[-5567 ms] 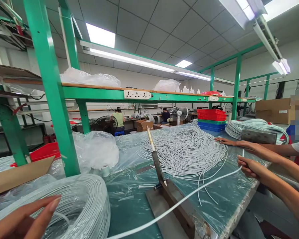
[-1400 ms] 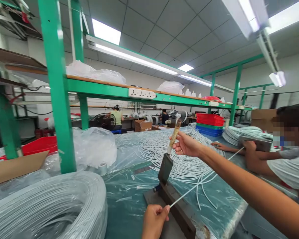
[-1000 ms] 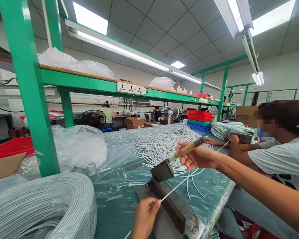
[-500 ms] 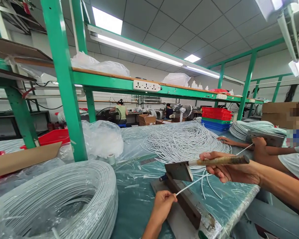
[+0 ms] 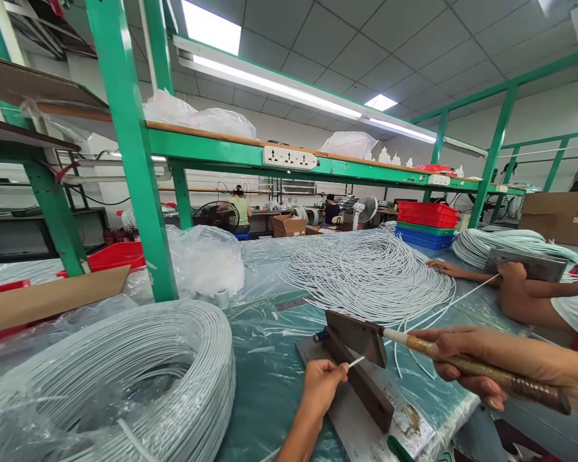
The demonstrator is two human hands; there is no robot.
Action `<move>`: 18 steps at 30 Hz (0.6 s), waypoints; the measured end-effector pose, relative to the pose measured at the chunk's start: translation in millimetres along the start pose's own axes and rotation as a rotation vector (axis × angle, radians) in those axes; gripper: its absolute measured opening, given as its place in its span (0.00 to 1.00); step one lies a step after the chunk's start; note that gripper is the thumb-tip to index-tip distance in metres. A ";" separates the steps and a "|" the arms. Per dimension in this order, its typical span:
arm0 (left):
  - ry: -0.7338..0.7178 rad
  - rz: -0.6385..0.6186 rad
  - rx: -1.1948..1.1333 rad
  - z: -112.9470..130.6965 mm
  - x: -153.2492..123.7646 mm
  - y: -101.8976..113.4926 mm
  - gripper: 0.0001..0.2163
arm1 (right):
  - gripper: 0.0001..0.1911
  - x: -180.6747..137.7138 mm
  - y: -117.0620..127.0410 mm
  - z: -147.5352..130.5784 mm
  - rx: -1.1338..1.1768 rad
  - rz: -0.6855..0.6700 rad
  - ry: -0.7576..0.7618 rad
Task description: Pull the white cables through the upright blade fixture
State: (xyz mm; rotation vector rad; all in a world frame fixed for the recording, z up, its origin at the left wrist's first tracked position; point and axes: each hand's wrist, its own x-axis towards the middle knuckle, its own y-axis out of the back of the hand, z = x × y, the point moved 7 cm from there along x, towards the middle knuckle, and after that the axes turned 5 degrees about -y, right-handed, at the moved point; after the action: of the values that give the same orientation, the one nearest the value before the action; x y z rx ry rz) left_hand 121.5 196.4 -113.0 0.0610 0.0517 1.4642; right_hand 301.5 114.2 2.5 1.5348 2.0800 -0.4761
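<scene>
Table [image 5: 270,385]: wire coil [image 5: 110,378] at near left; lever cutter [image 5: 356,366] at near centre, loose wire pile [image 5: 366,276] behind it. Plastic bag [image 5: 202,263] and tape roll [image 5: 221,297] behind the coil, beside the frame post [image 5: 135,167]. Second coil [image 5: 510,244] and stacked trays [image 5: 426,224] at far right; shelf [image 5: 318,168] overhead carrying a socket strip [image 5: 289,157].

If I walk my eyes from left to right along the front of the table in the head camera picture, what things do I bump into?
Big coil of white cable → left hand pinching a white cable end → cutter blade → right hand gripping the cutter handle.
</scene>
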 end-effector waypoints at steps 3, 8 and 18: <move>0.015 0.009 -0.010 1.2 -0.8 0.1 0.17 | 0.14 -3.9 -1.9 -3.3 -0.112 0.070 -0.062; 0.015 0.009 -0.021 1.7 -0.2 -0.9 0.16 | 0.09 0.0 0.1 8.9 -0.267 0.067 -0.089; 0.007 0.011 -0.045 -0.3 2.6 -0.2 0.14 | 0.13 18.1 11.0 70.7 -0.278 0.067 -0.033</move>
State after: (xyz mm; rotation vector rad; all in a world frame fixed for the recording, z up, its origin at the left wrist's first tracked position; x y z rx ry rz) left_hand 121.9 199.0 -113.3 0.0195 0.0236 1.4757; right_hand 321.2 92.4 -65.3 1.4178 1.9676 -0.1769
